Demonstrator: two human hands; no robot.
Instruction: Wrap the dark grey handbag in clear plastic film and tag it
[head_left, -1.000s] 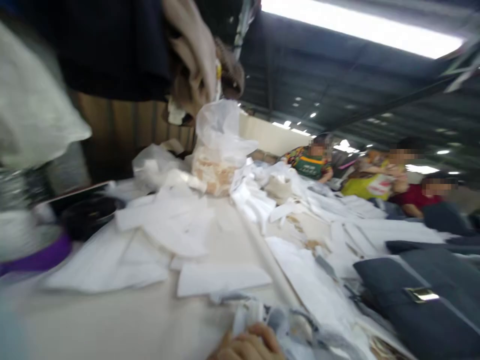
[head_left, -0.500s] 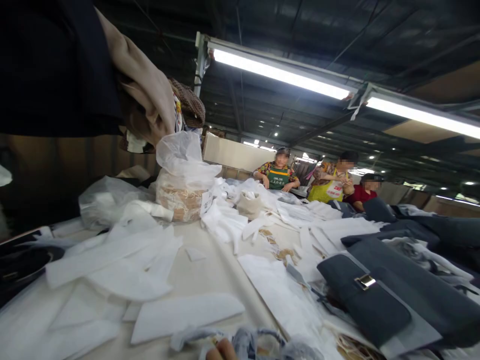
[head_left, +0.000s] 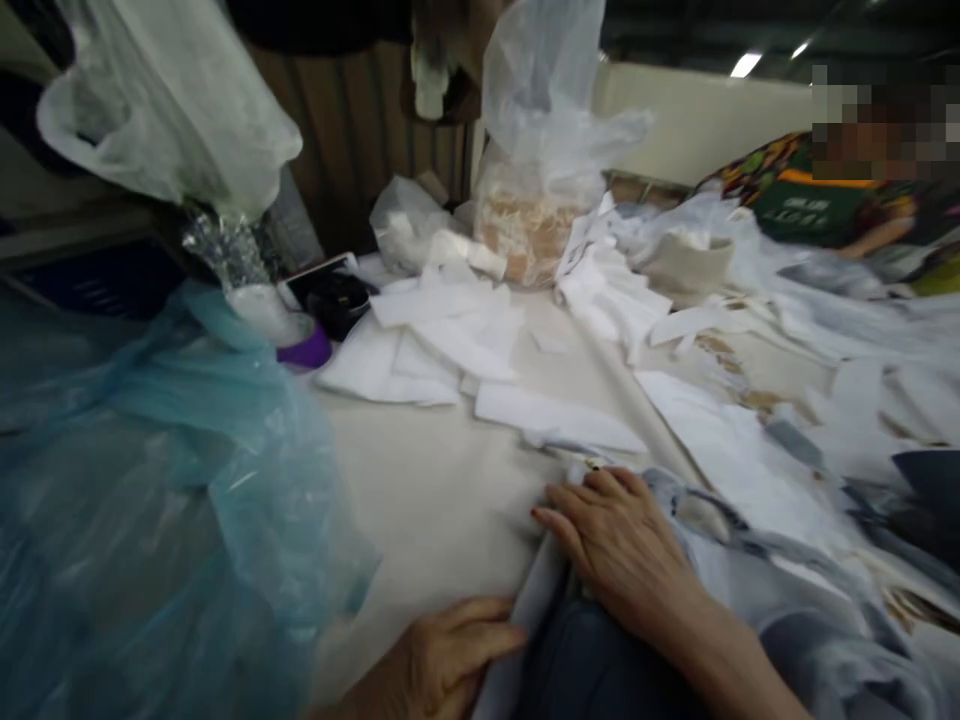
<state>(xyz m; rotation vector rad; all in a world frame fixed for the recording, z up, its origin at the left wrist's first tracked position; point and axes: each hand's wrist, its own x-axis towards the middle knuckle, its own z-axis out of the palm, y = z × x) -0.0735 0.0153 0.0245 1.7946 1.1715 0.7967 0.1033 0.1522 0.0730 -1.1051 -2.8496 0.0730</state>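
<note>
A dark blue-grey bag [head_left: 600, 665] is at the bottom centre, partly cut off by the lower edge of the view. Along its left side runs a pale grey edge [head_left: 514, 645]. The fingers of my left hand [head_left: 442, 660] close on that edge; its thumb is hidden. My right hand [head_left: 622, 545] grips the far end of the bag, fingers bent over it and thumb towards the left. Beside my right hand lies a plastic-wrapped grey-blue strap [head_left: 697, 510].
Thin blue plastic [head_left: 262, 480] spreads over the left side. White sheet pieces [head_left: 555, 415] lie beyond my hands. Further back stands a plastic-wrapped brown bundle [head_left: 529, 230]. A purple-based container [head_left: 304, 350] stands at the left. Another person [head_left: 810, 205] is at the far right.
The view has swung down and left, bringing both hands and the blue plastic into sight. Before, only a few fingertips showed at the bottom edge, by the plastic-wrapped strap.
</note>
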